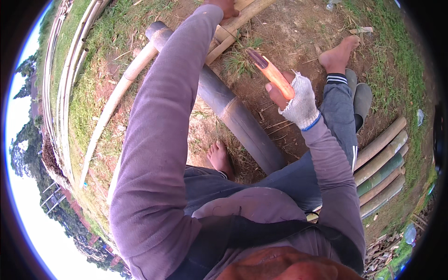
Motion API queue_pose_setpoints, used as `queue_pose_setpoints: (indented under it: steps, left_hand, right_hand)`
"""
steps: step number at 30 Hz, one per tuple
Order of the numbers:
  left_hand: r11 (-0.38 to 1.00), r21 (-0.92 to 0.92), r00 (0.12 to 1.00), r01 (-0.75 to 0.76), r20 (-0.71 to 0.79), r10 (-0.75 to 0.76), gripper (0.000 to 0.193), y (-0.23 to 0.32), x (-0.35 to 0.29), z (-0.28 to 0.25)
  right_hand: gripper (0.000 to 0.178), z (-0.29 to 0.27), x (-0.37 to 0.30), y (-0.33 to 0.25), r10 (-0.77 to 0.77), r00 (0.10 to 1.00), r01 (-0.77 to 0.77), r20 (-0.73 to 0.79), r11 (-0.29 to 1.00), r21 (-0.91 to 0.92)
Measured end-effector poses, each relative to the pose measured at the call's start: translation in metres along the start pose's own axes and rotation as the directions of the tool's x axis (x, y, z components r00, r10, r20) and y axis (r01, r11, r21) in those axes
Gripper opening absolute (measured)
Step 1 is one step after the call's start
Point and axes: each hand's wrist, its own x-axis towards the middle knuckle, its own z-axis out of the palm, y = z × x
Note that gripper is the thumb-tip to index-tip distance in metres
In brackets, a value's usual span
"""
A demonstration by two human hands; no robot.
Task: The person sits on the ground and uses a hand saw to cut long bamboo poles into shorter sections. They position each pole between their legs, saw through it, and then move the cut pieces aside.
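My left arm reaches far forward, and my left hand (225, 8) is closed on a pale split bamboo piece (247, 14) at the upper edge, where the picture cuts it off. My right hand (298, 95), in a white knitted glove with bare fingertips, is wrapped round the orange handle of a knife (275, 77). Its dark, blade-like end points forward and left, apart from the bamboo. Beneath the pale piece, a thick dark bamboo pole (228, 107) slants between my legs, partly hidden by my left sleeve.
A pale bamboo pole (114, 100) curves along the left, with several long poles (70, 79) beyond it. Cut bamboo lengths (380, 161) lie at the right near my leg. Grey shoes (362, 99) stand behind my bare right foot (339, 53). The ground is dirt and grass.
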Motion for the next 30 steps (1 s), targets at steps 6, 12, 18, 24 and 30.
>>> queue_pose_setpoints:
  steps: [6,12,18,24,30]
  left_hand:
    - [0.976,-0.168,0.986,0.136,-0.073,-0.150,0.084,0.091,-0.047,-0.054]
    - [0.905,-0.425,0.998,0.034,-0.041,-0.057,0.059,0.188,-0.100,-0.061]
    - [0.812,-0.473,0.874,-0.343,-0.478,0.091,0.061,0.164,-0.146,-0.053]
    - [0.991,-0.114,0.920,-0.065,-0.393,0.016,0.089,-0.014,-0.315,-0.002]
    - [0.867,-0.136,0.877,0.479,0.117,-0.466,0.109,-0.096,-0.396,0.042]
  right_hand:
    - [0.031,0.009,-0.048,0.021,-0.238,0.971,0.238,0.001,0.971,-0.029]
    - [0.038,0.016,-0.088,0.039,-0.277,0.960,0.279,0.038,0.945,-0.170]
    - [0.031,0.011,-0.090,0.042,-0.230,0.972,0.214,-0.047,0.949,-0.232]
    - [0.031,-0.006,-0.092,0.034,-0.066,0.993,0.053,-0.094,0.990,-0.130]
    - [0.026,0.009,-0.108,0.011,-0.077,0.983,0.054,-0.165,0.989,-0.135]
